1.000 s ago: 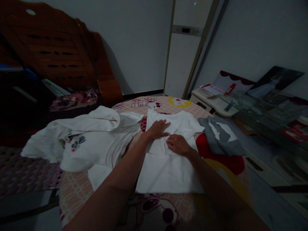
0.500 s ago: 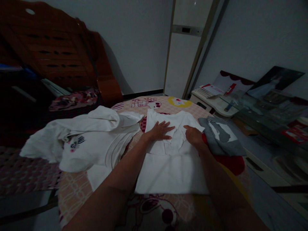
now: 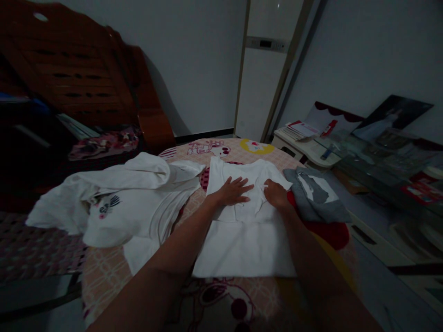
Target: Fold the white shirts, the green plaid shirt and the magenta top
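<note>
While the left hand lies spread, unladen, on the white garment, the right hand pinches its cloth; the bundle leftward bears illegible lettering.

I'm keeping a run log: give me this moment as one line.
left hand: spread on white garment; right hand: pinching its fabric; left side: bunched white clothing; right side: folded gray garment

the left forearm and the right forearm are bare as far as the lower edge of the view, each broad and rounded there, tapering smoothly to a slimmer wrist. the left hand and the right hand are bare too, with slender fingers on the left. finer surface detail is lost in the dim light.
</note>
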`<state>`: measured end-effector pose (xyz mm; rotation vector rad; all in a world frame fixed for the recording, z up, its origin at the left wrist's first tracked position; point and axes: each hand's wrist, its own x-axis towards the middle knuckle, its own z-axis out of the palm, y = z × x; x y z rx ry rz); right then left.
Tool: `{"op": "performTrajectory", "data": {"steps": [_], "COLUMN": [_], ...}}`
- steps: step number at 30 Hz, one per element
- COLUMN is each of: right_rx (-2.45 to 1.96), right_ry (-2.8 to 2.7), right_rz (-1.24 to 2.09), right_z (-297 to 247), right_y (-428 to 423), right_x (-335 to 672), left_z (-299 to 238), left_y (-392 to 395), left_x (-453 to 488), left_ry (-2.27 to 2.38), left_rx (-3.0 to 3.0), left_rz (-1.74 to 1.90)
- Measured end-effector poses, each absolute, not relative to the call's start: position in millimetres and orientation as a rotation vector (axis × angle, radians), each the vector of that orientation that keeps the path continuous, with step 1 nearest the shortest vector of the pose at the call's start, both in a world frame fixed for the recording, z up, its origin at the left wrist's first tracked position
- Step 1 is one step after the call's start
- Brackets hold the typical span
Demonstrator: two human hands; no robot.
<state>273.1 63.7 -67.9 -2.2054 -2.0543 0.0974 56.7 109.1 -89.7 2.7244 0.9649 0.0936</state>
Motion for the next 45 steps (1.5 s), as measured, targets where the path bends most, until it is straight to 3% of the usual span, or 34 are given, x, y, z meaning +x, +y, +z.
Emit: {"op": "performTrajectory", "data": {"steps": [6,14,19,23,36,45], "right_rx": [-2.063,-1.626,-1.260,-1.032,-1.377,-1.408], "right_ry": [-1.968,-1.505,-1.815,-2.141,-1.724,-1.410], "right_rz": [0.093,0.725,0.698,0.738,0.777,0.810], "right_z": [-75,-66,-61,-59,-77,-96], "right_y": [66,69,62,53,65,74], "right_x": [285,293,262,240,260,268], "left_z": [-92,-77,-66,-71,-88,-99], "left_y": [112,113,107,107,127,139], "left_x": [53,52,61,63,61,45], "left_ry": [0.971,0.815,0.859,1.067,1.161,1.539], "left_rx": [2.627,1.957,1.300,1.232,1.288,1.353], "left_rz": [0.203,0.717,0.711,0.757,1.146,1.017]}}
